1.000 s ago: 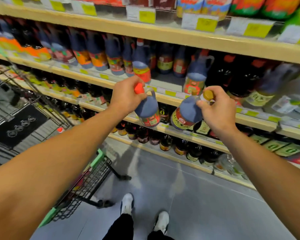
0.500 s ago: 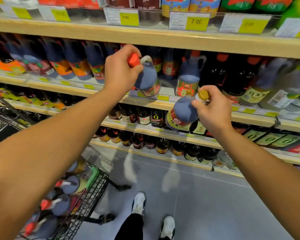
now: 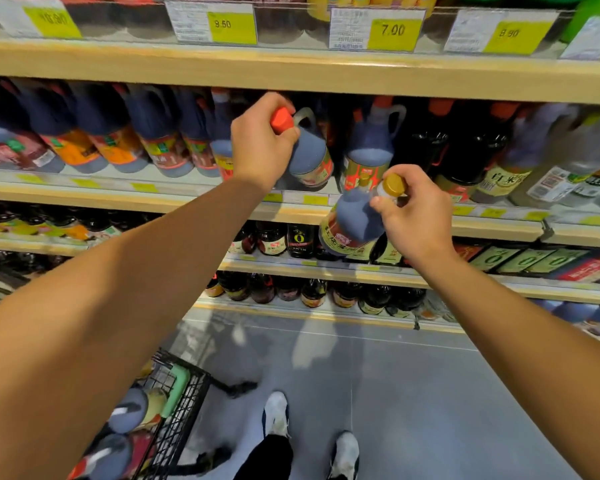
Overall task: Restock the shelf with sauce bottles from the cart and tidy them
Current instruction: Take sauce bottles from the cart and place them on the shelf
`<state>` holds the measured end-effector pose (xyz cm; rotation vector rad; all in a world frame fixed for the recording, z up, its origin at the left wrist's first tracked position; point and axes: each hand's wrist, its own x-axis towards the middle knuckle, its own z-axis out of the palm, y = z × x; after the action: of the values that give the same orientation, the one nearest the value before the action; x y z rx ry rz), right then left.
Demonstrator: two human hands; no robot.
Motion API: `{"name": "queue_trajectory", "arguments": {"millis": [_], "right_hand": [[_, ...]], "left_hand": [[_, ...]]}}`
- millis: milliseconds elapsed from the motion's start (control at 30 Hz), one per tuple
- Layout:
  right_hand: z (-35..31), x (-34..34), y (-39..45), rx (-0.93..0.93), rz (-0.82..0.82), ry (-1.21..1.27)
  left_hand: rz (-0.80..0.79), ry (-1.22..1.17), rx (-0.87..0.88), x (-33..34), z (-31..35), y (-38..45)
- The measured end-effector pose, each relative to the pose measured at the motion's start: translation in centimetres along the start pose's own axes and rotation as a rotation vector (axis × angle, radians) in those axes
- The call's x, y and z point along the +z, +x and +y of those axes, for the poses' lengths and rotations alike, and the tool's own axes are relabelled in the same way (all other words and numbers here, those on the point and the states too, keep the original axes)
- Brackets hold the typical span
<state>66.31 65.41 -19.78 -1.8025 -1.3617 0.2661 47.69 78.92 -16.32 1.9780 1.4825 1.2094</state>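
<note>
Presently, left hand (image 3: 262, 145) grips the red-capped bottle (image 3: 307, 152) by its neck, tilted at the shelf (image 3: 187, 194) gap. Right hand (image 3: 414, 216) pinches the gold-capped bottle (image 3: 355, 220) below, before the shelf edge.

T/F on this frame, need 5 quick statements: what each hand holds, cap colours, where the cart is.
1. The left hand grips a red-capped bottle by its top. True.
2. The right hand is empty. False: it holds a gold-capped bottle by the neck.
3. The gold-capped bottle stands upright on the shelf. False: it is tilted in the air, in front of the shelf edge.
4. The cart sits at lower left with bottles in it. True.
5. The red-capped bottle is down at floor level. False: it is raised to the row of handled jugs, under the price tags.
</note>
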Motion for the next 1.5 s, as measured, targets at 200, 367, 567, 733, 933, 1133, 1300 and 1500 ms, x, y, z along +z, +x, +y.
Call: {"name": "queue_trajectory", "arguments": {"millis": [200,367,567,733,933,1133,1300,1500], "right_hand": [[0.9,1.0,-0.5,0.017,-0.01,0.021],[1.5,1.4,-0.6,0.074,-0.017,0.025],[1.7,1.8,-0.4,0.083,-0.017,0.025],[1.4,1.8,-0.4,0.063,-0.035,0.025],[1.7,1.9,-0.2,0.065,-0.041,0.031],[1.6,2.3,-0.1,0.067,-0.036,0.027],[1.1,2.6,0.0,0.069,-0.039,0.027],[-0.8,2.2,-0.3,0.026,-0.049,0.008]], "left_hand": [[-0.076,0.055,-0.011,2.7,0.2,1.8],[-0.145,-0.165,-0.109,5.0,0.1,4.8],[-0.314,-0.204,-0.155,9.0,-2.3,8.3],[-0.32,0.194,-0.068,7.7,-1.9,7.1],[-0.261,0.228,-0.087,7.9,-3.1,7.5],[-0.323,0.022,-0.128,7.8,-4.7,8.4],[-0.219,-0.115,-0.182,7.8,-3.9,7.1],[-0.306,-0.202,-0.229,5.8,-4.4,4.8]]}}
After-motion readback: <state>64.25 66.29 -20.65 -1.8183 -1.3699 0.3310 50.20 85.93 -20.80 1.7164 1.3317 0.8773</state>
